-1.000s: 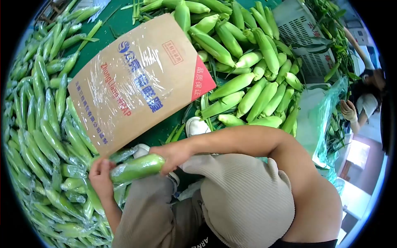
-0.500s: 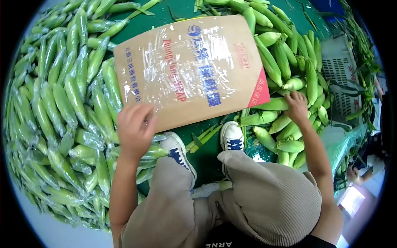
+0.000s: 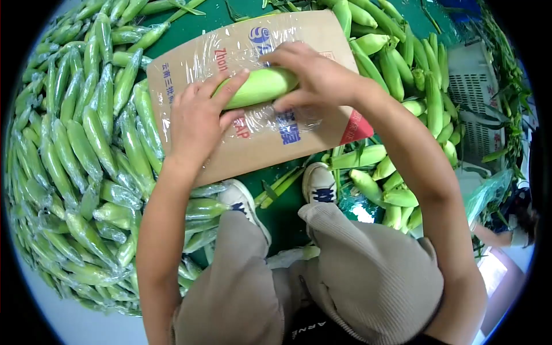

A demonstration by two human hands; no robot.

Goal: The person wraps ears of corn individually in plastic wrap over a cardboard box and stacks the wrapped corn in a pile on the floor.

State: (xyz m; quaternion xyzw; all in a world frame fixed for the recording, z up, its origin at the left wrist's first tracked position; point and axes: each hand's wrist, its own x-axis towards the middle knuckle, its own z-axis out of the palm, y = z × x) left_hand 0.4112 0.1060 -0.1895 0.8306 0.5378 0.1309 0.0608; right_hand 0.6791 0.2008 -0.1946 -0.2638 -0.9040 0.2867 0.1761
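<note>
A green ear of corn [image 3: 260, 88] in its husk lies crosswise over the clear plastic film [image 3: 198, 56] on top of a printed cardboard box [image 3: 230, 164]. At its left end my left hand [image 3: 198, 112] grips it, fingers over the top and thumb on the near side. My right hand [image 3: 322, 80] holds the other end, with its fingers behind and thumb in front. Both palms hide the tips of the ear.
Film-wrapped corn ears [image 3: 80, 144] form a large heap on the left. Unwrapped ears [image 3: 397, 75] are piled at the right, beside a white slatted crate [image 3: 471, 86]. My shoes [image 3: 319, 183] stand on the green floor [image 3: 282, 221] below the box. Another person's arm [image 3: 494, 237] shows at the far right.
My right hand has come from the right pile to above the box, bringing an ear of corn. My left hand has moved up from the box's near edge and taken its left end.
</note>
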